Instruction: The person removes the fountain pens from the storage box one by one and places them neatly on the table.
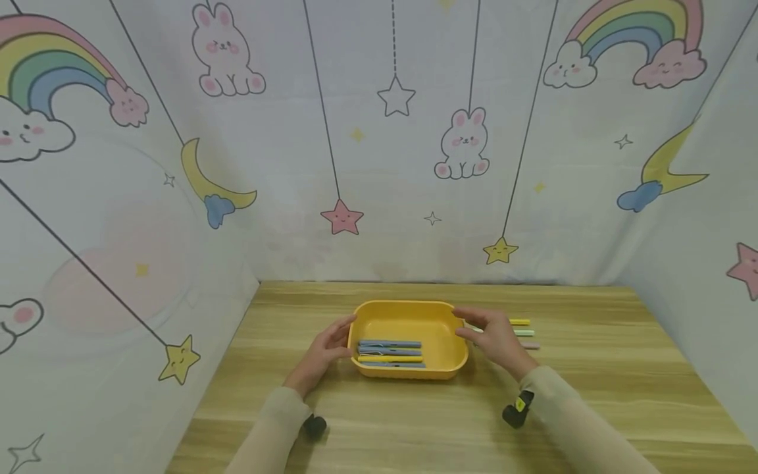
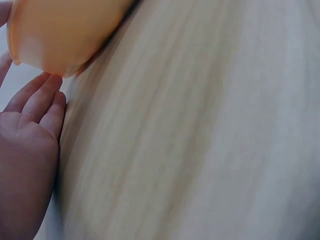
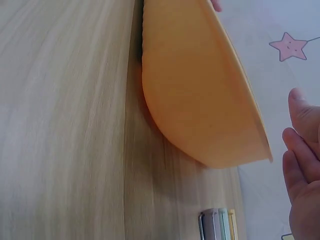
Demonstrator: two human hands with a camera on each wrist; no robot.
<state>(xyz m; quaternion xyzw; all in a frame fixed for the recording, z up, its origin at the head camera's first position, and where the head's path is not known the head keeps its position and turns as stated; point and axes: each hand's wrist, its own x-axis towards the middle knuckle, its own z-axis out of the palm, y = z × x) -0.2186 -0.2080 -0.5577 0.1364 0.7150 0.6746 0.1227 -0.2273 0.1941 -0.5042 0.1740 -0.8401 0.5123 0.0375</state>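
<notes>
A yellow plastic basket with rounded corners stands on the table. Inside, toward its left, lie several blue pens and a yellow pen. My left hand is at the basket's left end; in the left wrist view its extended fingertips touch the wall. At the right end, my right hand has thumb and fingers spread near the rim and holds nothing. The right wrist view shows a gap between this hand and the basket.
Right of the basket lie a yellow pen, a pale green pen and a pinkish pen, partly hidden by my right hand. The wood-grain table ends at a printed cloth backdrop behind and on both sides.
</notes>
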